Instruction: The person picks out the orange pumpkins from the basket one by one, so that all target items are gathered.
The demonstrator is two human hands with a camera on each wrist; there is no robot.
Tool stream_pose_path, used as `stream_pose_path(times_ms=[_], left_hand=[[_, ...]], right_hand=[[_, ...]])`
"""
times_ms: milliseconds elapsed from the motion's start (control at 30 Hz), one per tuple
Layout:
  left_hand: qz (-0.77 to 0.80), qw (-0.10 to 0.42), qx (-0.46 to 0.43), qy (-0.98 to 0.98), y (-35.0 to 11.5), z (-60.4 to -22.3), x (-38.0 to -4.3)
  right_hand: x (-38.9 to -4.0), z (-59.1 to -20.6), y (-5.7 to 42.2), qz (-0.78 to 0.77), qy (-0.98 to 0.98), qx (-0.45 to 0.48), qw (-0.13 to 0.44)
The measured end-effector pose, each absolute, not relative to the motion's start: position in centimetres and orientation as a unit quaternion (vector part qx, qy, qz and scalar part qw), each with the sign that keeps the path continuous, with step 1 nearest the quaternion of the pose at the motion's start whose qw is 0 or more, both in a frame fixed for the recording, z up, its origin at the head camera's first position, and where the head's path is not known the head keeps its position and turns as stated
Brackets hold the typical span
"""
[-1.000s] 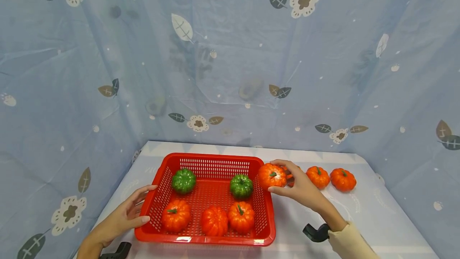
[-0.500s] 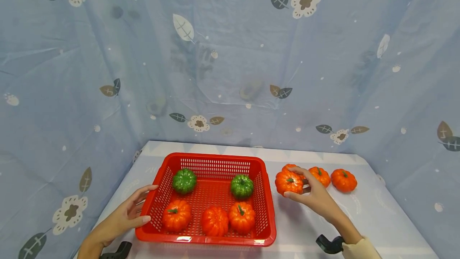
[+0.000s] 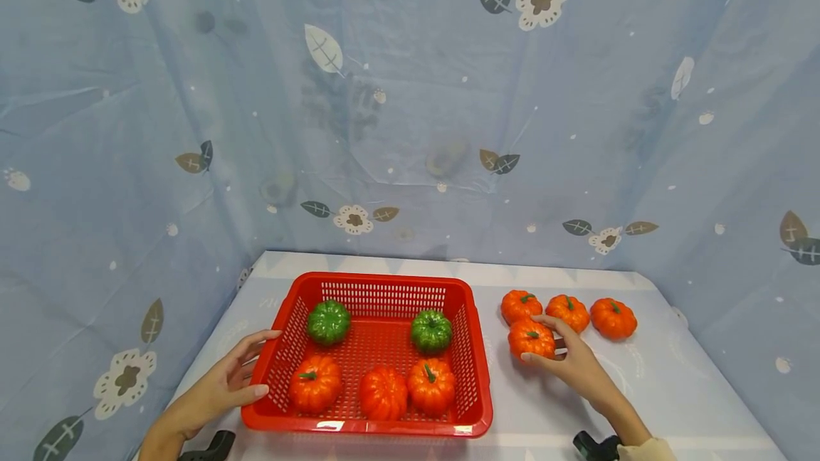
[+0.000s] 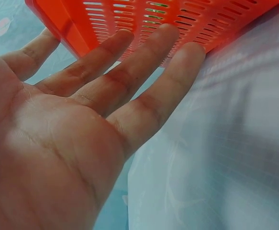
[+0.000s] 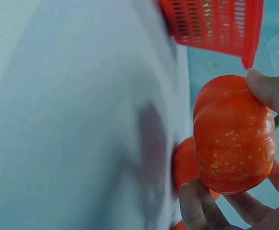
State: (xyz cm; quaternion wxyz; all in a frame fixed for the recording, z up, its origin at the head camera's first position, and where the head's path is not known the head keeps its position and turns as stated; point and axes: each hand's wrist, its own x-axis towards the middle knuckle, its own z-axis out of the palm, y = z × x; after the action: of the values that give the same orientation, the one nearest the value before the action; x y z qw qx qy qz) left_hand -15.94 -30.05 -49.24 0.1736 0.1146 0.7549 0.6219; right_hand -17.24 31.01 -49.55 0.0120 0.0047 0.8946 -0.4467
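My right hand (image 3: pixel 575 360) grips a small orange pumpkin (image 3: pixel 531 339) with a green stem, thumb on the near side and fingers round the far side. In the right wrist view this pumpkin (image 5: pixel 235 136) hangs above the table, its shadow on the white cover. My left hand (image 3: pixel 221 386) lies at the left side of the red plastic basket (image 3: pixel 365 427). Its fingers (image 4: pixel 151 105) are nearly straight, tips right at the slotted wall. Inside the basket are two green pumpkins (image 3: pixel 328 322) and three orange ones (image 3: pixel 382 393).
Three more orange pumpkins stand in a row at the back right: a left one (image 3: pixel 520 306), a middle one (image 3: pixel 567 313) and a right one (image 3: pixel 613 319). A blue patterned curtain (image 3: pixel 410 126) surrounds the white-covered table (image 3: pixel 679 393) at the back and sides.
My right hand has carried the orange pumpkin from the basket's right rim rightward and lower, in front of the back row. The left hand and basket have not moved.
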Motion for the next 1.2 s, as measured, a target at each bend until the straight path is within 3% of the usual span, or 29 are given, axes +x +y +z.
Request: stream_pose_path(times_ms=[800, 1200], left_hand=[[0.62, 0.165, 0.112, 0.759, -29.9, -49.2, -16.0], [0.62, 0.169, 0.112, 0.758, -30.0, -49.2, -15.7]], right_hand=[[-17.6, -51.7, 32.5, -0.455, 0.887, 0.05, 0.051], [-17.8, -50.0, 32.8, -0.431, 0.901, 0.012, 0.047]])
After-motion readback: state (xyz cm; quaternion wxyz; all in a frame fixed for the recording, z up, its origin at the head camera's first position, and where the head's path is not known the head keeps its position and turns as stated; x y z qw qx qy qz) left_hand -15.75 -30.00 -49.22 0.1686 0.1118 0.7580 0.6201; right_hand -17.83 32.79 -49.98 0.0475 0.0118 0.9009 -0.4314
